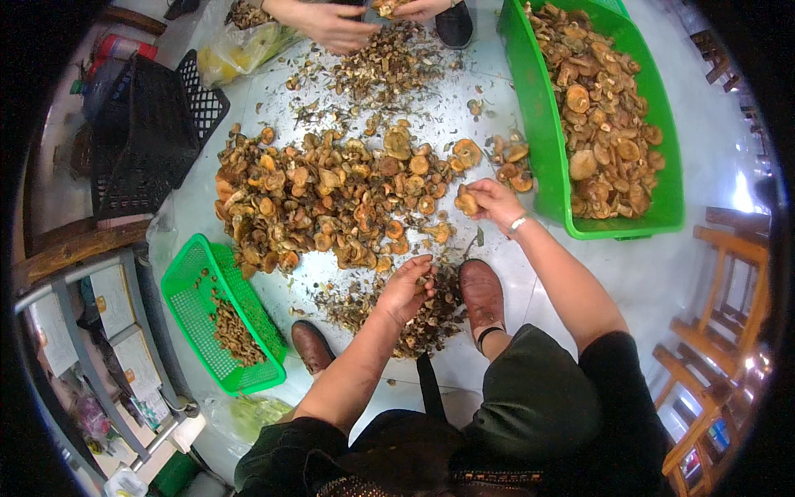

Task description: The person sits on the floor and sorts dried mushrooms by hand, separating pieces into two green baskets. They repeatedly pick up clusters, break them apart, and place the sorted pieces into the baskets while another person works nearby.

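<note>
My right hand [495,202] holds a brownish mushroom [466,202] by its edge, just right of a broad heap of orange-brown mushrooms [329,180] on the floor. Below the heap, my left hand [407,287] is curled, its fingers bent; whether something small lies in them is not plain. Under it spreads a pile of dark trimmings [428,317] between my shoes. At upper right, a large green plastic tub [549,149] contains many mushrooms [608,124]. A green perforated basket [186,335] at lower left contains small brown pieces [233,332].
Across the heap, another person's hands [338,28] work over a second pile of trimmings [388,68], one with a mushroom. Black plastic crates [146,136] stand at left beside a plastic bag [242,53]. Wooden chairs [714,373] are at right, a metal rack [93,360] at lower left.
</note>
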The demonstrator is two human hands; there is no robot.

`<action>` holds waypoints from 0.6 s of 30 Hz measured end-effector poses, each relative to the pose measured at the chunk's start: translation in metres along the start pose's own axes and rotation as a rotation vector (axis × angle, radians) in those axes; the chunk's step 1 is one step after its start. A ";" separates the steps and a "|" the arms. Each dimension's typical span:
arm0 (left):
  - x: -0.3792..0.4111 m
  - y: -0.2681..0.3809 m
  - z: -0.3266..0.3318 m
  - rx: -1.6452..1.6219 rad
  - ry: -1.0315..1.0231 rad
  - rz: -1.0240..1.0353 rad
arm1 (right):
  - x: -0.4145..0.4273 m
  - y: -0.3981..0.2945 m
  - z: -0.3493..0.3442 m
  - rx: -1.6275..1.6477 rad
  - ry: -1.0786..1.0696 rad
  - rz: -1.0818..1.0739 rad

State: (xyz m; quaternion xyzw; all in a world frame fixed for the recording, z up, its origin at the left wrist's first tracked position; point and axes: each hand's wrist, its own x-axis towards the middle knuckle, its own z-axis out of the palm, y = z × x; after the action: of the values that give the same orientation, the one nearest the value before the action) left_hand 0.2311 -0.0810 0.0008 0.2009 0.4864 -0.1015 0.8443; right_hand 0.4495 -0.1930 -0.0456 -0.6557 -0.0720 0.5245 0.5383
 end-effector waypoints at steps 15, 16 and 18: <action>0.022 0.022 0.021 0.302 -0.081 0.321 | -0.060 0.011 0.034 0.861 -0.441 0.149; 0.022 0.018 0.017 0.310 -0.052 0.308 | -0.061 0.012 0.033 0.840 -0.393 0.116; 0.012 0.019 0.018 0.356 0.032 0.188 | -0.063 0.006 0.028 0.837 -0.364 0.091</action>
State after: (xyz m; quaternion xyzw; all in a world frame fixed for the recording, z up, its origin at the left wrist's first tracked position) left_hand 0.2583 -0.0717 0.0027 0.3931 0.4534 -0.1034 0.7933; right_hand 0.3977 -0.2198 -0.0077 -0.2816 0.0814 0.6382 0.7119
